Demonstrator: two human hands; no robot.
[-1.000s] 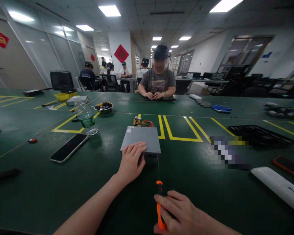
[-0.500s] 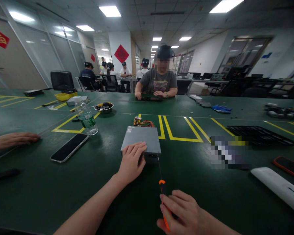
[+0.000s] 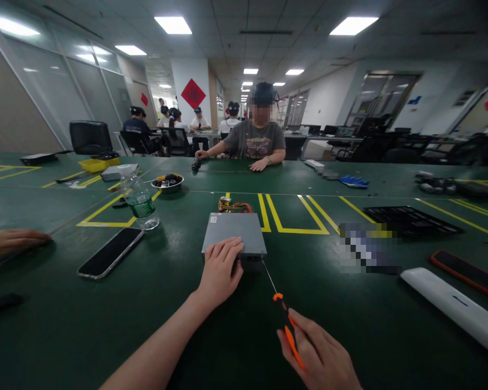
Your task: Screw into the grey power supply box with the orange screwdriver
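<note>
A grey computer power supply (image 3: 233,230) sits on the green table in front of me, its bundle of coloured cables (image 3: 236,206) at the far side. My left hand (image 3: 222,268) holds it at the near left, fingers across the top cover and thumb down by the near face. In my right hand (image 3: 319,349) is an orange and black screwdriver (image 3: 287,322), gripped by its handle. Its thin shaft slants up and left, with the tip at the near right corner of the power supply. Whether the tip sits in a screw I cannot tell.
Left of the power supply are a phone (image 3: 111,253), a water bottle (image 3: 142,203) and a metal bowl of tools (image 3: 168,183). Another person's hand (image 3: 14,242) rests at the left edge. A white long object (image 3: 455,303) and black panel (image 3: 410,220) lie right. A person (image 3: 262,135) sits opposite.
The screwdriver handle has swung to the right with my right hand, so the shaft slants more. My left hand stays on the power supply. The person opposite now reaches toward a dark object.
</note>
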